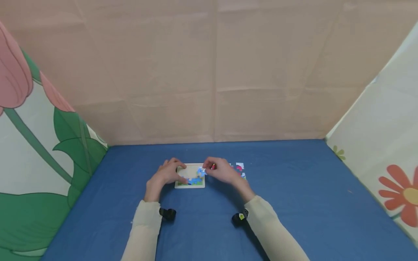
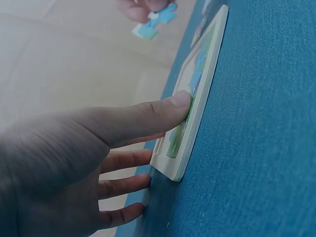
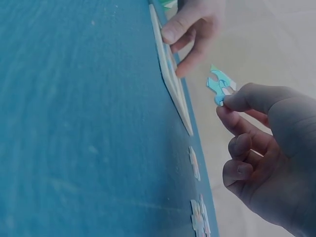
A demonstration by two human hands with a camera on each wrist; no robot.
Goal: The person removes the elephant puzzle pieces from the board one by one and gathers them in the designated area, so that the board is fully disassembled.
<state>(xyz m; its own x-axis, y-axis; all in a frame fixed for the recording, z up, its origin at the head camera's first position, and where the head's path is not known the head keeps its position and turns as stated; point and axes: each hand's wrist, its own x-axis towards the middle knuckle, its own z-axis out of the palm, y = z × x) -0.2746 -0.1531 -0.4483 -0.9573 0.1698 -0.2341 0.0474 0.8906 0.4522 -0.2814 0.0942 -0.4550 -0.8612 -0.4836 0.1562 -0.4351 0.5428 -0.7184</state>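
Observation:
A shallow wooden puzzle tray (image 1: 191, 187) lies on the blue cloth, with joined blue and green pieces (image 1: 195, 181) along its near side. My left hand (image 1: 167, 172) is at the tray's left end. Its thumb (image 2: 160, 112) rests flat on the pieces near the near rim, while the other fingers extend, spread, past the tray's left edge. Above the tray's right part, my right hand (image 1: 222, 170) pinches a light-blue jigsaw piece (image 3: 217, 85) between thumb and index finger. That piece is raised off the tray, and its other fingers curl loosely.
Several loose puzzle pieces (image 1: 240, 166) with pink and red print lie on the cloth right of the tray, partly behind my right hand. A beige sheet (image 1: 209, 90) rises behind the table (image 1: 294, 188). Flower-printed sheets (image 1: 385, 152) stand at both sides.

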